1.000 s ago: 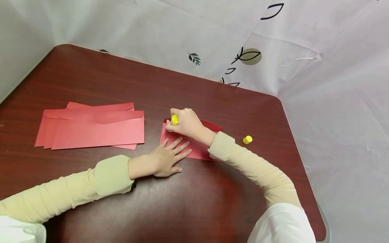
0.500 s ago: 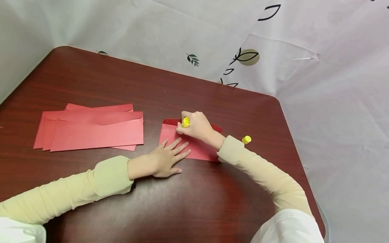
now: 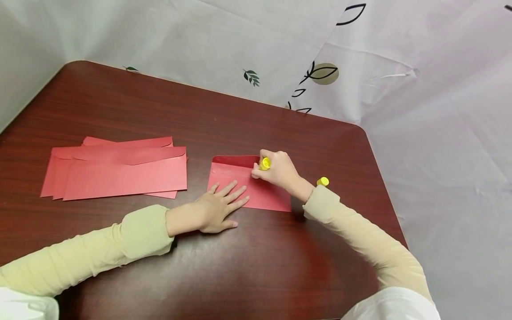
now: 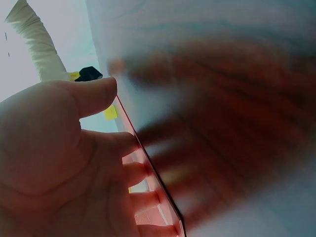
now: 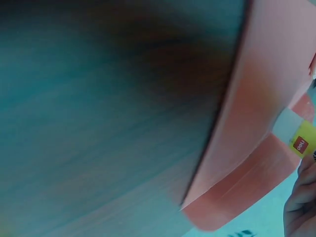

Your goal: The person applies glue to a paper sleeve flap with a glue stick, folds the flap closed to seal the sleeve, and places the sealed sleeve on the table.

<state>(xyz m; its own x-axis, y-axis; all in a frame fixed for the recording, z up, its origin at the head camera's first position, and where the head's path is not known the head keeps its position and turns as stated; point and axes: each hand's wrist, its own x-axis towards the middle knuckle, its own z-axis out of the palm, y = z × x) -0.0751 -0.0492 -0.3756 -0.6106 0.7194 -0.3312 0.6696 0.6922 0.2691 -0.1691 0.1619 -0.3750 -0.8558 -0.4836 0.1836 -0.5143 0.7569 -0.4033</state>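
Observation:
A red envelope (image 3: 268, 195) lies on the table with its darker flap (image 3: 236, 160) folded open on the far side. My left hand (image 3: 216, 211) rests flat with spread fingers on the envelope's near left part; the left wrist view shows its fingers along the envelope's edge. In my right hand (image 3: 282, 171) a yellow glue stick (image 3: 265, 164) is gripped upright over the flap's crease. The right wrist view shows the glue stick's white end (image 5: 287, 126) against the envelope, though the exact contact is hidden. A yellow cap (image 3: 322, 181) lies to the right, beyond the right wrist.
Several red envelopes (image 3: 124, 175) lie in an overlapping pile on the left of the dark wooden table (image 3: 256, 266). A pale curtain (image 3: 192, 40) with leaf prints hangs along the table's far and right edges.
My right hand has slid the glue stick rightward along the flap from its left end, uncovering the flap's left part. The left hand has stayed in place on the envelope.

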